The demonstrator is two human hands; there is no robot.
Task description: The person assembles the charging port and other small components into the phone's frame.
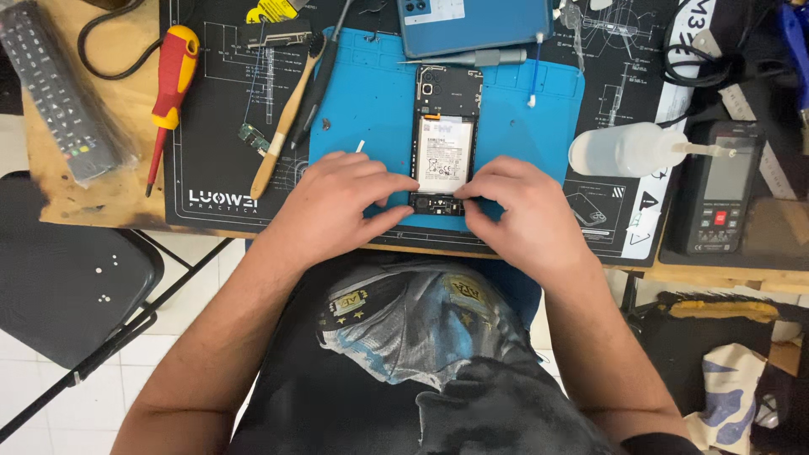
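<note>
An opened smartphone [447, 126] lies back-up on a blue silicone mat [362, 93], its white battery and black boards exposed. My left hand [333, 206] rests on the mat at the phone's lower left, fingertips pressed against the bottom edge. My right hand [522, 211] mirrors it at the lower right, fingers pinching the phone's bottom end near the charging board. Both hands grip the phone's lower part; what lies under the fingertips is hidden.
A black work mat [215, 126] covers the wooden bench. On it: red-yellow screwdriver [171, 80], wooden-handled brush [282, 126], grey screwdriver [472, 57], phone back cover [472, 21], squeeze bottle [624, 150]. A multimeter [723, 190] sits right, a remote control [55, 93] left, a folding chair [67, 278] below.
</note>
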